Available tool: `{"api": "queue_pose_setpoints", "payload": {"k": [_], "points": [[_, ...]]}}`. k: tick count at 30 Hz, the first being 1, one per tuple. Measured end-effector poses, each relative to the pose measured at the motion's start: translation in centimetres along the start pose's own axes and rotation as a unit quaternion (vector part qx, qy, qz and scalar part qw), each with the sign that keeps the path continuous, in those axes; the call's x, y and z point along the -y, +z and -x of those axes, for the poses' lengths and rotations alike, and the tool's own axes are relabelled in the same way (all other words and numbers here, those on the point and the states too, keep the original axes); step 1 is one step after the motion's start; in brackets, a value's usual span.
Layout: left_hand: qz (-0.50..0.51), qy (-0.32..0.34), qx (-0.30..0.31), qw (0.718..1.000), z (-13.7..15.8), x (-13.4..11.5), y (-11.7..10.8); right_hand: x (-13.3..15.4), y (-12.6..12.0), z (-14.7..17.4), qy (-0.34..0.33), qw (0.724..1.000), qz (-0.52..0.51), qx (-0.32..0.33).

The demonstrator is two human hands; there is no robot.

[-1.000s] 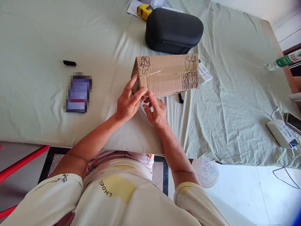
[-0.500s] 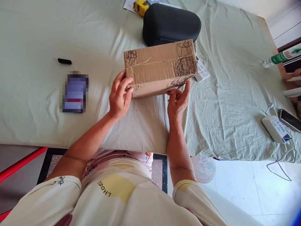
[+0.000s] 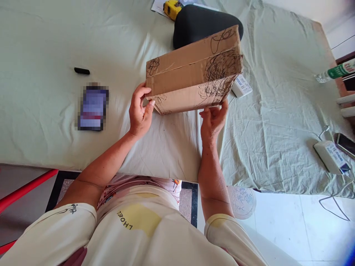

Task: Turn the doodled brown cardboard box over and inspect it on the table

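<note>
A brown cardboard box (image 3: 177, 81) with black scribbles at its corners is held tilted above the cloth-covered table, its right end raised. My left hand (image 3: 140, 112) grips the lower left corner, thumb on the near side and fingers around the end. Under the right end, my right hand (image 3: 213, 120) supports the bottom edge; some of its fingertips are hidden behind the box. Behind the box lies a black hard case (image 3: 205, 24), partly covered by it. A small white box (image 3: 242, 86) rests just beyond the right end.
A phone (image 3: 93, 108) with a blurred screen and a black marker cap or pen (image 3: 81, 70) lie at left. A yellow tool (image 3: 172, 9) sits at the back. On the right are a green-labelled bottle (image 3: 335, 72), a white box (image 3: 331, 157) with a cable and a dark phone (image 3: 346, 143).
Both hands have tilted the cardboard box, its right end rising toward the black case and its near side turning more into view. The whole view has shifted slightly.
</note>
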State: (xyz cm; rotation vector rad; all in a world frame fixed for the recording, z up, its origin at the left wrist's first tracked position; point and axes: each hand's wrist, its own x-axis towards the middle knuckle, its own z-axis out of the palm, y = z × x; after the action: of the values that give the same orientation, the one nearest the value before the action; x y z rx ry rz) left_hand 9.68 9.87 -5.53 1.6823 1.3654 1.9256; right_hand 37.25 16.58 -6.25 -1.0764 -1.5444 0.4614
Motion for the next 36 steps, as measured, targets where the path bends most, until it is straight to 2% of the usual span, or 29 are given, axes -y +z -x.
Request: {"api": "queue_pose_setpoints", "payload": {"k": [2, 5, 7, 11, 16, 19, 24, 29, 33, 36], "points": [[0.045, -0.032, 0.025, 0.998, 0.1, 0.5, 0.1, 0.3, 0.0, -0.3, -0.04, 0.999, -0.017, -0.028], [0.101, -0.088, 0.058, 0.989, 0.4, 0.7, 0.4, 0.5, -0.2, -0.8, -0.081, 0.995, 0.025, -0.06], [0.121, -0.117, 0.068, 0.983, 0.7, 0.6, 0.6, 0.5, -0.3, -1.0, -0.092, 0.992, 0.038, -0.072], [0.126, -0.156, 0.067, 0.977, 1.1, 0.1, 1.1, 1.0, 0.1, -1.0, -0.087, 0.992, -0.022, -0.093], [0.088, -0.168, 0.073, 0.979, 1.2, 0.2, 1.0, 3.7, 0.0, -0.4, -0.01, 0.999, -0.047, -0.017], [0.056, -0.167, 0.086, 0.981, 1.1, 0.6, 0.8, 4.8, -0.1, -0.2, 0.016, 0.999, -0.04, 0.005], [0.054, -0.163, 0.096, 0.98, 1.3, 0.8, 0.7, 3.0, 1.1, 0.5, 0.03, 0.999, -0.03, 0.014], [0.066, -0.215, 0.065, 0.972, 1.6, 0.8, 1.3, 2.2, 2.6, 1.8, 0.088, 0.991, -0.005, 0.102], [0.062, -0.246, 0.035, 0.967, 1.8, 1.1, 1.4, 3.2, 2.6, 2.2, 0.067, 0.986, 0.058, 0.143], [0.005, -0.216, 0.023, 0.976, 1.8, 1.2, 0.9, 3.5, 2.5, 2.2, 0.032, 0.987, 0.072, 0.137]]}}
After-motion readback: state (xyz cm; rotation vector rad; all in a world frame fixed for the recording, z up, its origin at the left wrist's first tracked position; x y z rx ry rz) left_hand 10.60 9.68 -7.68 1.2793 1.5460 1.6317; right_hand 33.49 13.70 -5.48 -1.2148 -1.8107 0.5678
